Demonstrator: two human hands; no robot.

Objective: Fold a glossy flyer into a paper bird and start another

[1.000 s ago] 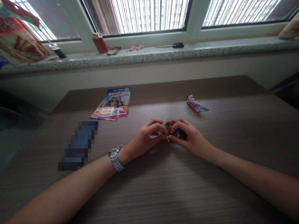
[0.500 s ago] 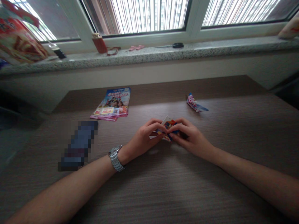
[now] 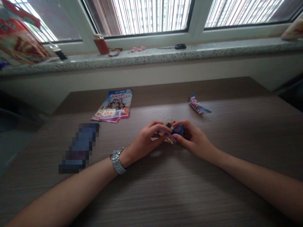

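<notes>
Both hands hold a small folded piece of printed paper (image 3: 178,129), coloured blue, red, yellow and white, just above the middle of the table. My left hand (image 3: 151,135), with a metal watch (image 3: 118,160) on its wrist, pinches the paper's left part between thumb and fingers. From the other side, my right hand (image 3: 190,135) grips the right edge, thumb below and index finger over the top. Fingers cover part of the folds. Beyond my right hand lies another folded paper piece (image 3: 198,105), blue and pink, on the tabletop.
Printed flyers (image 3: 118,105) lie stacked at the back left of the wooden table (image 3: 151,195). A pixelated dark flat object (image 3: 79,148) rests near my left forearm. Along the stone sill (image 3: 151,56) are a red case (image 3: 101,45), a black-handled tool (image 3: 180,46) and a food bag (image 3: 20,41).
My right index finger and thumb have moved apart and slightly right, showing more of the paper's blue face. My left hand has stayed in place.
</notes>
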